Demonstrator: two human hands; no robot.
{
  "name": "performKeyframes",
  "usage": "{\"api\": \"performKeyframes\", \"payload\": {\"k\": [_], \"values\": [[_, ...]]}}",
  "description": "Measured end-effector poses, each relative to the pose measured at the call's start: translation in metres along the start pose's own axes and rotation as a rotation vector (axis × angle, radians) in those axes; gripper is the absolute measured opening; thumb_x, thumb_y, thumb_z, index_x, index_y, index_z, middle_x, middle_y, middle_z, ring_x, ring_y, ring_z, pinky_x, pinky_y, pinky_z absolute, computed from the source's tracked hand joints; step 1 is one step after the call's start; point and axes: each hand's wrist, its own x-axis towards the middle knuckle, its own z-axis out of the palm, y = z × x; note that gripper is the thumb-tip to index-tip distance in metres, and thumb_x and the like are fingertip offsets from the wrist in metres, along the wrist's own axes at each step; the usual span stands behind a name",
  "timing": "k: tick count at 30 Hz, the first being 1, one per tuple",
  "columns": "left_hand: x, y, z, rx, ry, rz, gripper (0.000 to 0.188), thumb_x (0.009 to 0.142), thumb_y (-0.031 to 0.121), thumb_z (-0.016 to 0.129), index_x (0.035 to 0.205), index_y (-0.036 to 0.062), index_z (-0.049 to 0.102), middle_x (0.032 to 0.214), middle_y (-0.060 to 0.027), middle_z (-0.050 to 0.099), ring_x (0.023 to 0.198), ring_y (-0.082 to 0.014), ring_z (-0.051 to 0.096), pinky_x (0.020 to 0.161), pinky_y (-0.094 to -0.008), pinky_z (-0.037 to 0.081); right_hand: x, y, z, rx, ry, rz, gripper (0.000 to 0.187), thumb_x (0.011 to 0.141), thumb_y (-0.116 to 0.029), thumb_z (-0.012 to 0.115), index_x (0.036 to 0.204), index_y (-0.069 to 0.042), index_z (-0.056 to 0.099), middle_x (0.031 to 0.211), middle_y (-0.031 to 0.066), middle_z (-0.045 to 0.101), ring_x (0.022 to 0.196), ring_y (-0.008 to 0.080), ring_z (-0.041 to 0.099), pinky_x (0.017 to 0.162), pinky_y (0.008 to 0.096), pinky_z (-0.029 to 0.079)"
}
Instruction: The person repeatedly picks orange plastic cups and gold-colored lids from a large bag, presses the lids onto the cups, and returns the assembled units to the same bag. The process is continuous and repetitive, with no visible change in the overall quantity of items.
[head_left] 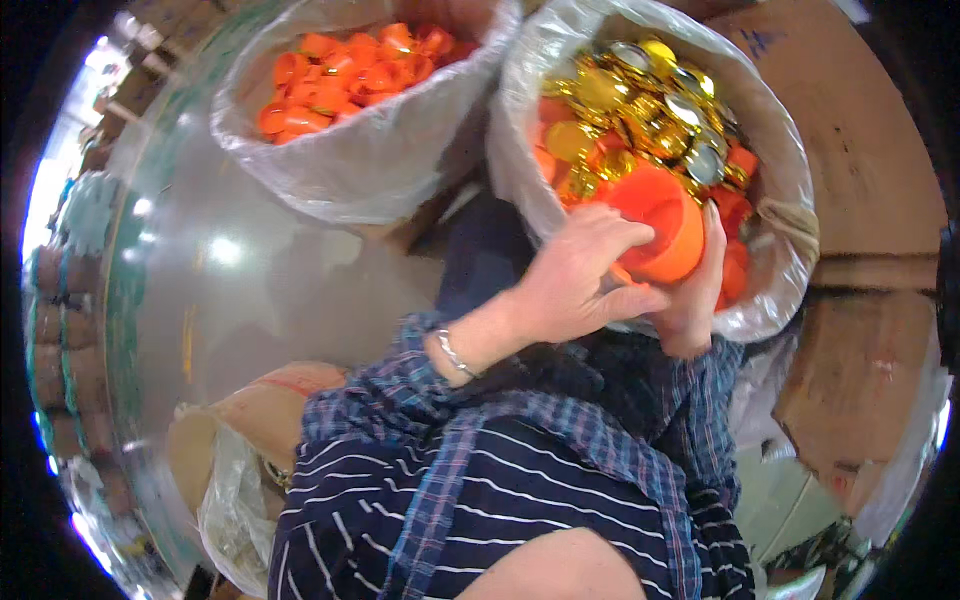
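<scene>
Between my two hands is an orange plastic cup [683, 245], its open mouth facing up, over the near side of a plastic-lined bin [520, 160]. My left hand [575, 275], with a bracelet at the wrist, grips the cup's left rim with bent fingers. Around the cup's right side and underneath curls my right hand [695, 305], partly hidden by the cup and my left hand. Inside this bin, gold and silver shiny round lids [640, 105] lie heaped among more orange pieces [735, 270].
Left of it stands another plastic-lined bin [370, 170] filled with orange cups [345, 75]. Cardboard [850, 130] borders the right side. At lower left is an open cardboard container [270, 395] with a clear plastic liner. Stacked boxes [65, 340] line the far left.
</scene>
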Motion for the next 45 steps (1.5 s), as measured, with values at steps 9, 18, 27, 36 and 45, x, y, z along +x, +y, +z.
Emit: {"api": "performKeyframes", "payload": {"k": [9, 18, 27, 36, 45], "values": [[-0.022, -0.003, 0.029, -0.512, 0.165, -0.674, 0.029, 0.103, 0.025, 0.055, 0.104, -0.0025, 0.064, 0.099, -0.0076, 0.065, 0.091, -0.0195, 0.062, 0.092, -0.0311, 0.046, -0.001, 0.008, 0.028, -0.034, 0.383, 0.034, 0.036, 0.106, -0.033, 0.042, 0.119, -0.004, 0.059, 0.105, 0.0058, 0.062, 0.096, 0.0183, 0.059, 0.088, 0.0313, 0.046], [0.004, -0.004, 0.030, -1.094, 0.445, -1.051, 0.043, 0.106, 0.029, 0.049, 0.129, -0.0062, 0.055, 0.127, -0.0124, 0.062, 0.116, -0.0207, 0.060, 0.104, -0.0369, 0.045, 0.018, 0.008, 0.011, -0.208, 0.115, -0.003, 0.041, 0.109, -0.032, 0.041, 0.117, 0.002, 0.062, 0.100, 0.0049, 0.059, 0.092, 0.0128, 0.055, 0.085, 0.0292, 0.046], [0.008, -0.002, 0.027, -1.077, 0.395, -1.014, 0.039, 0.106, 0.026, 0.049, 0.127, -0.0057, 0.056, 0.123, -0.0109, 0.063, 0.111, -0.0174, 0.061, 0.100, -0.0324, 0.047, 0.015, 0.012, 0.021, -0.378, 0.134, -0.128, 0.040, 0.105, -0.027, 0.048, 0.133, 0.001, 0.052, 0.122, 0.0091, 0.057, 0.110, 0.0157, 0.054, 0.097, 0.0294, 0.044], [0.013, -0.012, 0.004, -0.965, -0.026, -1.005, 0.037, 0.098, 0.029, 0.063, 0.116, -0.0035, 0.061, 0.102, -0.0064, 0.067, 0.094, -0.0115, 0.062, 0.085, -0.0268, 0.050, 0.022, -0.016, 0.007, -0.177, -0.215, 0.051, 0.030, 0.103, -0.022, 0.052, 0.114, 0.002, 0.065, 0.106, 0.0041, 0.065, 0.100, 0.0095, 0.056, 0.091, 0.0251, 0.045], [0.007, 0.022, -0.019, -0.191, -0.291, -0.616, 0.082, 0.062, 0.025, 0.089, 0.127, 0.0011, 0.047, 0.107, -0.0151, 0.065, 0.099, -0.0264, 0.066, 0.088, -0.0378, 0.052, -0.001, -0.041, 0.016, -0.478, -0.182, -0.126, 0.031, 0.103, -0.022, 0.046, 0.105, 0.004, 0.064, 0.093, 0.0119, 0.065, 0.088, 0.0187, 0.062, 0.082, 0.0296, 0.048]]}}
